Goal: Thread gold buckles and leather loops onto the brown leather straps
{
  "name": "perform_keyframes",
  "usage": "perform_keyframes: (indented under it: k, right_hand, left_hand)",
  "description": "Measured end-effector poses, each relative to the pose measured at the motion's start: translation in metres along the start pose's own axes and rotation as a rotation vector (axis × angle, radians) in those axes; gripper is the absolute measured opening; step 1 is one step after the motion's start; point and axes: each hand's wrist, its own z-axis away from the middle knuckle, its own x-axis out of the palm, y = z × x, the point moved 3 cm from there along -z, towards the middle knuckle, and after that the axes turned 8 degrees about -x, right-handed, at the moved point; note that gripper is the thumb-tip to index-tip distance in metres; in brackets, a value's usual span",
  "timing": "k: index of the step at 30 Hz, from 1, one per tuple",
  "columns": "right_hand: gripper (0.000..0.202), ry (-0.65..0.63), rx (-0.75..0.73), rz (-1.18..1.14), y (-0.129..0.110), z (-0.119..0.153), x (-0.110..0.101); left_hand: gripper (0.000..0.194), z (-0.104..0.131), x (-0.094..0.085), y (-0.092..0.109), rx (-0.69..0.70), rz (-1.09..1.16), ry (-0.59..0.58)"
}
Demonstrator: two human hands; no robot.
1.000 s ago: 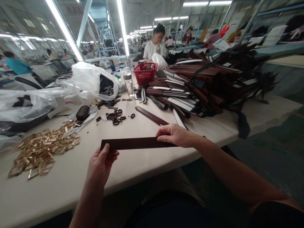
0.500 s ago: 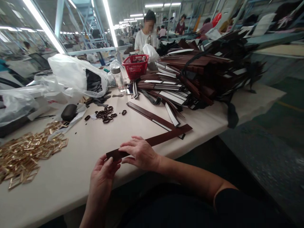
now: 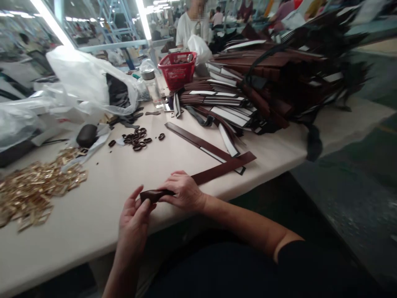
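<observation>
A long dark brown leather strap (image 3: 225, 166) lies slanted near the table's front edge, its left end raised in my hands. My left hand (image 3: 136, 213) pinches that end between thumb and fingers. Closed around the strap just to the right is my right hand (image 3: 185, 192), and the piece between the two hands is curled lengthwise. Beyond the held strap lies a second brown strap (image 3: 198, 142) with a white backing strip, partly under its right part. A small heap of dark brown loops (image 3: 136, 140) sits farther back.
Gold metal buckles (image 3: 40, 186) are piled at left beside a black case (image 3: 87, 135). Plastic bags (image 3: 89, 78), a bottle (image 3: 151, 87) and a red basket (image 3: 177, 71) stand behind. Stacked brown straps (image 3: 223, 97) fill the right. A person in white (image 3: 192, 29) is across the table.
My right fingers have closed around the strap, and its flat left end is now bent into a curl. The view has tipped downward a little.
</observation>
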Motion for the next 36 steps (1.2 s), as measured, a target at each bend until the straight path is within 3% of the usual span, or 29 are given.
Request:
perform_keyframes:
  k: [4, 10, 14, 17, 23, 25, 28, 31, 33, 36]
  right_hand:
    - [0.017, 0.050, -0.014, -0.018, 0.002, 0.000, 0.000]
    - [0.025, -0.010, -0.031, 0.049, 0.001, -0.001, 0.003]
    - [0.027, -0.043, -0.038, 0.125, 0.001, 0.001, 0.005]
    - [0.029, -0.038, -0.061, 0.145, 0.001, 0.002, 0.006]
    - [0.025, -0.015, -0.038, 0.097, -0.004, 0.000, 0.002]
    - [0.024, 0.011, -0.036, 0.076, -0.007, -0.002, -0.001]
    - [0.022, 0.051, -0.033, 0.066, -0.006, -0.003, -0.009]
    - [0.017, 0.092, -0.004, 0.130, 0.004, 0.000, -0.018]
    - [0.015, 0.121, 0.018, 0.185, 0.012, 0.003, -0.023]
    - [0.015, 0.130, 0.030, 0.207, 0.018, 0.006, -0.026]
  left_hand:
    - [0.053, -0.006, -0.003, 0.006, 0.127, -0.257, -0.075]
    - [0.021, -0.008, 0.000, 0.028, 0.536, -0.841, -0.054]
    - [0.013, -0.009, 0.009, 0.032, 0.727, -1.012, -0.138]
    - [0.014, -0.009, 0.013, 0.032, 0.795, -1.077, -0.190]
    - [0.011, -0.009, 0.017, 0.030, 0.704, -0.869, -0.204]
    - [0.011, -0.011, 0.019, 0.028, 0.640, -0.739, -0.203]
    - [0.011, -0.016, 0.017, 0.027, 0.543, -0.503, -0.291]
    - [0.012, -0.024, 0.006, 0.041, 0.542, -0.216, -0.307]
    - [0.031, -0.035, -0.004, 0.055, 0.532, -0.113, -0.263]
    - [0.064, -0.069, -0.010, 0.074, 0.429, -0.211, -0.251]
